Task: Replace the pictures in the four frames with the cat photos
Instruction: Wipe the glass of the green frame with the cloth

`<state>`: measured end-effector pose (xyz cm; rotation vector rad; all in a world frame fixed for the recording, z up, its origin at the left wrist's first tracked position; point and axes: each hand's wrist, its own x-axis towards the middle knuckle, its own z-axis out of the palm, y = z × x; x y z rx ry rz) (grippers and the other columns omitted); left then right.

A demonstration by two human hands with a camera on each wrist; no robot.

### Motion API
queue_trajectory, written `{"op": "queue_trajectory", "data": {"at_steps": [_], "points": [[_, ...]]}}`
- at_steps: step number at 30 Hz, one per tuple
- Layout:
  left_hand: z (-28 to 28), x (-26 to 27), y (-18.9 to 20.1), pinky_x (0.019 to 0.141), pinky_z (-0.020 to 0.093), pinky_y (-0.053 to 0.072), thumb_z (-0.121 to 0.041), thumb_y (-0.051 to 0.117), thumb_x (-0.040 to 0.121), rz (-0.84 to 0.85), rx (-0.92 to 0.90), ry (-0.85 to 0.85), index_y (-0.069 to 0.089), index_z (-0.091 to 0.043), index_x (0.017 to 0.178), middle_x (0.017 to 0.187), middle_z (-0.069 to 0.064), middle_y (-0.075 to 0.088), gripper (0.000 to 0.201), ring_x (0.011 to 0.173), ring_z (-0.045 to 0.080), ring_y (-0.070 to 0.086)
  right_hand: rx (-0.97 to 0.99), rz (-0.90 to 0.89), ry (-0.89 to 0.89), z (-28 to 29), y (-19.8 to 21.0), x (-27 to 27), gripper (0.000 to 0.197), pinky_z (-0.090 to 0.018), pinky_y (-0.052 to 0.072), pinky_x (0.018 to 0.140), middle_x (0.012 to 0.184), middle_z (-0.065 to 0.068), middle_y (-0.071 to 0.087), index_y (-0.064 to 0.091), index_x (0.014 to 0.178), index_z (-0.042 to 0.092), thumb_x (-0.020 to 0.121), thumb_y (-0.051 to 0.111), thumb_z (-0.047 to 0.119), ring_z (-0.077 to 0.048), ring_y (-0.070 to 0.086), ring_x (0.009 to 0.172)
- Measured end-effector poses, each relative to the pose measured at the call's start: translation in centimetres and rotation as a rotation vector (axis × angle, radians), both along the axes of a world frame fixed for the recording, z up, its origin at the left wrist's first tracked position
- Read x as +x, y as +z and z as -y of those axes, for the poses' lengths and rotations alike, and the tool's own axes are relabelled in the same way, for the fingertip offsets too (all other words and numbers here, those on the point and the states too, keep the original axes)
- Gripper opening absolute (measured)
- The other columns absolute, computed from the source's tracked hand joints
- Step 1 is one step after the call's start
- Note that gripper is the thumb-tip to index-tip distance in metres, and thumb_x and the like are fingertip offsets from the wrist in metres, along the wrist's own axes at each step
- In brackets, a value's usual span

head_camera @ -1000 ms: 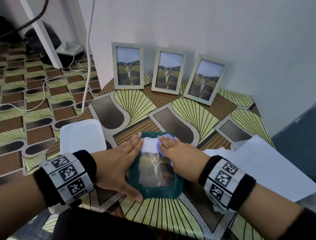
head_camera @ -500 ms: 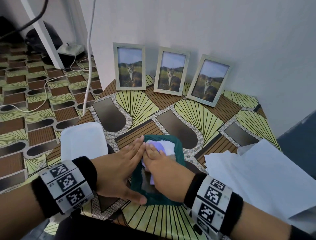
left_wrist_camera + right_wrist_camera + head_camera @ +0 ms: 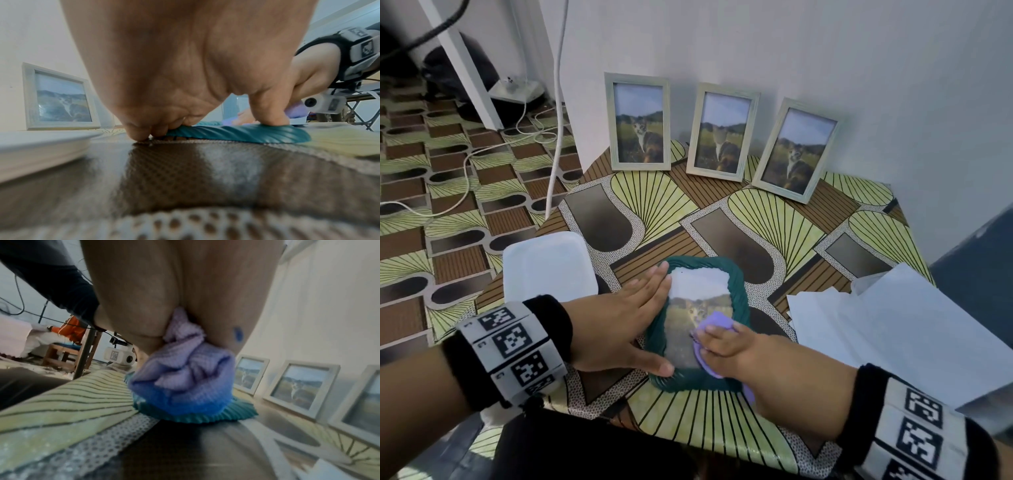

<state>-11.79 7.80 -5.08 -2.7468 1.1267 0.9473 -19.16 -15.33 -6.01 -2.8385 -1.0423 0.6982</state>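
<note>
At lower centre, the left hand (image 3: 616, 329) lies flat, fingers straight, pinning the teal frame (image 3: 739, 284) to the bench (image 3: 774, 219); the right hand (image 3: 732, 346) has its grip closed on a lilac cloth (image 3: 714, 322), wiping the cat photo (image 3: 688, 318). Best keep strokes light, inside the rim; the white lid (image 3: 548, 263) left and loose papers (image 3: 893, 329) right crowd it, open bench lies ahead.

left hand (image 3: 164, 73) presses teal frame (image 3: 246, 132) flat.
</note>
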Motion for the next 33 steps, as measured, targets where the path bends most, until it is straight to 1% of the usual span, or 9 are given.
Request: {"op": "queue_trajectory", "data": {"at_steps": [3, 7, 11, 14, 20, 24, 29, 31, 33], "points": [[0.0, 0.1, 0.0, 0.101, 0.014, -0.025, -0.084, 0.034, 0.078, -0.011, -0.007, 0.000, -0.036, -0.013, 0.143, 0.146, 0.000, -0.049, 0.120, 0.133, 0.007, -0.044, -0.129, 0.233, -0.005, 0.6, 0.9, 0.3, 0.065, -0.034, 0.020, 0.119, 0.159, 0.000, 0.032, 0.042, 0.148, 0.019, 0.086, 0.060, 0.016, -0.013, 0.025, 0.147], [0.0, 0.1, -0.1, 0.101, 0.015, -0.027, -0.084, 0.036, 0.078, -0.020, -0.008, -0.002, -0.038, -0.014, 0.142, 0.145, -0.001, -0.050, 0.121, 0.132, 0.006, -0.045, -0.247, 0.060, -0.053, 0.4, 1.8, 1.6, 0.061, -0.036, -0.006, 0.121, 0.165, -0.007, 0.001, 0.017, 0.156, 0.011, 0.097, 0.032, 0.006, -0.020, -0.003, 0.152], [0.0, 0.2, -0.2, 0.096, 0.011, -0.030, -0.086, 0.036, 0.076, -0.034, -0.015, 0.000, -0.039, -0.015, 0.142, 0.143, -0.002, -0.052, 0.122, 0.126, 0.002, -0.050, -0.303, 0.149, -0.067, -0.3, 1.3, 3.4, 0.055, -0.038, -0.002, 0.121, 0.164, -0.014, 0.001, 0.013, 0.154, 0.003, 0.101, 0.026, 0.006, -0.026, -0.001, 0.152], [-0.1, 0.3, -0.3, 0.097, 0.012, -0.031, -0.086, 0.036, 0.075, -0.035, -0.023, 0.000, -0.039, -0.015, 0.141, 0.143, -0.002, -0.053, 0.123, 0.126, 0.001, -0.050, -0.257, 0.148, -0.103, -0.8, 1.2, 5.4, 0.057, -0.033, -0.001, 0.120, 0.164, -0.012, 0.001, 0.011, 0.154, 0.002, 0.100, 0.027, 0.002, -0.023, 0.001, 0.152], [-0.1, 0.5, -0.4, 0.106, 0.018, -0.026, -0.085, 0.039, 0.075, -0.044, -0.033, 0.002, -0.039, -0.015, 0.141, 0.144, -0.001, -0.051, 0.124, 0.131, 0.004, -0.046, -0.146, 0.094, -0.117, -2.7, 0.3, 8.4, 0.068, -0.039, 0.020, 0.121, 0.165, -0.009, -0.002, 0.012, 0.156, 0.007, 0.096, 0.045, 0.005, -0.020, 0.002, 0.152], [0.0, 0.6, -0.4, 0.104, 0.015, -0.027, -0.085, 0.040, 0.077, -0.034, -0.031, 0.008, -0.038, -0.015, 0.141, 0.145, -0.001, -0.050, 0.123, 0.132, 0.004, -0.045, -0.150, 0.049, -0.081, -5.0, -0.3, 9.2, 0.083, -0.038, 0.015, 0.122, 0.165, -0.008, -0.005, 0.003, 0.156, 0.005, 0.095, 0.058, 0.015, -0.019, 0.000, 0.152], [0.0, 0.3, -0.2, 0.095, 0.006, -0.028, -0.083, 0.043, 0.077, -0.044, -0.048, 0.032, -0.036, -0.016, 0.143, 0.145, -0.003, -0.050, 0.122, 0.130, 0.003, -0.046, -0.073, 0.064, -0.090, -5.2, -0.5, 6.9, 0.078, -0.045, 0.029, 0.116, 0.165, -0.009, 0.001, 0.010, 0.156, 0.008, 0.094, 0.058, 0.013, -0.025, 0.016, 0.150], [0.0, 0.3, -0.2, 0.096, 0.007, -0.028, -0.082, 0.043, 0.078, -0.039, -0.041, 0.032, -0.035, -0.015, 0.144, 0.146, -0.002, -0.049, 0.122, 0.133, 0.005, -0.043, -0.090, 0.086, -0.031, -5.2, -0.3, 5.3, 0.069, -0.050, 0.035, 0.111, 0.164, -0.011, 0.002, 0.016, 0.155, 0.008, 0.096, 0.052, 0.012, -0.026, 0.020, 0.148], [0.0, 0.4, -0.2, 0.100, 0.011, -0.027, -0.082, 0.042, 0.078, -0.040, -0.031, 0.028, -0.036, -0.014, 0.143, 0.145, -0.002, -0.049, 0.122, 0.134, 0.006, -0.043, -0.051, 0.060, 0.042, -4.9, -0.1, 3.6, 0.062, -0.047, 0.031, 0.113, 0.164, -0.011, 0.005, 0.024, 0.154, 0.009, 0.097, 0.048, 0.008, -0.025, 0.019, 0.149]]}}
